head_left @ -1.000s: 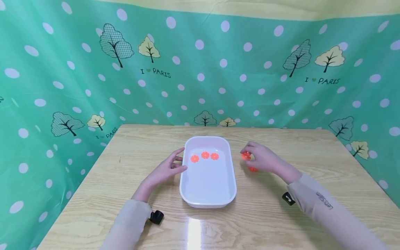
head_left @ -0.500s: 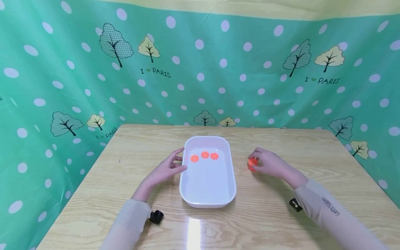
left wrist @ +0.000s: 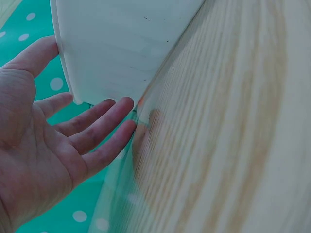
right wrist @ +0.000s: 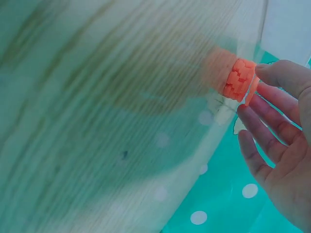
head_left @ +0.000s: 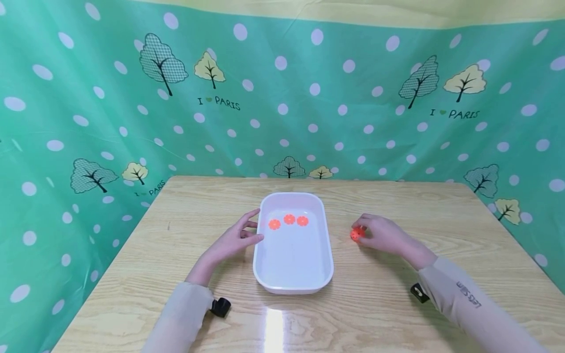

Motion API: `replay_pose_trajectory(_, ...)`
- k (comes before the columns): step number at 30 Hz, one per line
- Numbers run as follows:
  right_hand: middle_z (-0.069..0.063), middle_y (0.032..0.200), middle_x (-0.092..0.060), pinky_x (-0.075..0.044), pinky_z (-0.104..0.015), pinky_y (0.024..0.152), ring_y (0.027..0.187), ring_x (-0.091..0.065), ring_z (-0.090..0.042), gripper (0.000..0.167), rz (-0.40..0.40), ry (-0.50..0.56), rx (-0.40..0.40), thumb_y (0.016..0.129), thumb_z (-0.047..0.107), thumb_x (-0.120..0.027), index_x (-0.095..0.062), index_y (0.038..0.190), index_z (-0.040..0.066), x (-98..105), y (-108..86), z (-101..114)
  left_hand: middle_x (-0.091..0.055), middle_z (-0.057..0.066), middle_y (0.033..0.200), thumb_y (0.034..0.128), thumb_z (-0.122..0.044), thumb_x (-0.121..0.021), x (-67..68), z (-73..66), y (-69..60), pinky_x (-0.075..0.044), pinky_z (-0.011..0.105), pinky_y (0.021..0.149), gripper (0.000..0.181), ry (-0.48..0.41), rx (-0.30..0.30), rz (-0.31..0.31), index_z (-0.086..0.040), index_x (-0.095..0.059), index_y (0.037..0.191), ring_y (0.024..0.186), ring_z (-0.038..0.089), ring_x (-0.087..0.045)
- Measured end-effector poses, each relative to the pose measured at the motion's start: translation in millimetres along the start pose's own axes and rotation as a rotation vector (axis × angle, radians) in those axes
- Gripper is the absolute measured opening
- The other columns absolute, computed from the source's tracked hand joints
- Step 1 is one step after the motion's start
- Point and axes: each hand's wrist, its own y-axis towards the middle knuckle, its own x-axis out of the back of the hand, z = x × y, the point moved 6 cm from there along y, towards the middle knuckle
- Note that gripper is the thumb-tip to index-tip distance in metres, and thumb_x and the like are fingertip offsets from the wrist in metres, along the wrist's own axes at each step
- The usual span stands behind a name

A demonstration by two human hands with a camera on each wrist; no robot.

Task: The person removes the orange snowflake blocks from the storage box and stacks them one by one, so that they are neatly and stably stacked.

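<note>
A white tray [head_left: 293,264] stands mid-table with three orange flower-shaped discs [head_left: 289,219] lying in its far half. My left hand [head_left: 231,241] is at the tray's left side, thumb and fingertips at the rim; the left wrist view shows that hand [left wrist: 53,131] with its fingers spread against the outer wall [left wrist: 116,48]. Right of the tray, my right hand [head_left: 384,235] pinches an orange disc by its edges over a short stack. In the right wrist view this disc [right wrist: 252,91] is tilted just off the stack [right wrist: 238,80], between thumb and fingers.
The wooden table [head_left: 198,211] reaches back to a green dotted curtain [head_left: 309,98]. A black strap piece [head_left: 220,307] hangs at the left cuff, and another [head_left: 419,292] is at the right one.
My right hand has moved right and towards the near edge, from beside the stack to over it, with an orange disc in its fingers. The left hand and the tray have kept their places.
</note>
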Motion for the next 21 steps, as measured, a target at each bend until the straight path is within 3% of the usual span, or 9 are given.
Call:
replay_pose_trajectory(9, -0.001, 0.095, -0.062, -0.05, -0.037, 0.075, 0.085, -0.059, -0.017, 0.026, -0.001, -0.017, 0.016, 0.076, 0.021, -0.071, -0.066, 0.098, 0.009, -1.6, 0.2, 2.1, -0.047, 0.008, 0.129, 0.0852, -0.034, -0.062, -0.5, 0.1, 0.0, -0.045, 0.043, 0.088, 0.07, -0.006, 0.001, -0.002, -0.035, -0.022, 0.142, 0.105, 0.023, -0.055)
replay_pose_trajectory(21, -0.002, 0.097, -0.062, -0.05, -0.038, 0.077, 0.087, -0.059, -0.018, 0.027, 0.011, -0.022, -0.01, 0.075, 0.02, -0.071, -0.066, 0.099, 0.01, -1.6, 0.5, 1.8, -0.047, 0.008, 0.129, 0.0819, -0.043, -0.064, -0.1, 0.6, 0.2, -0.045, 0.042, 0.088, 0.074, 0.002, 0.001, 0.004, -0.035, -0.022, 0.142, 0.105, 0.023, -0.055)
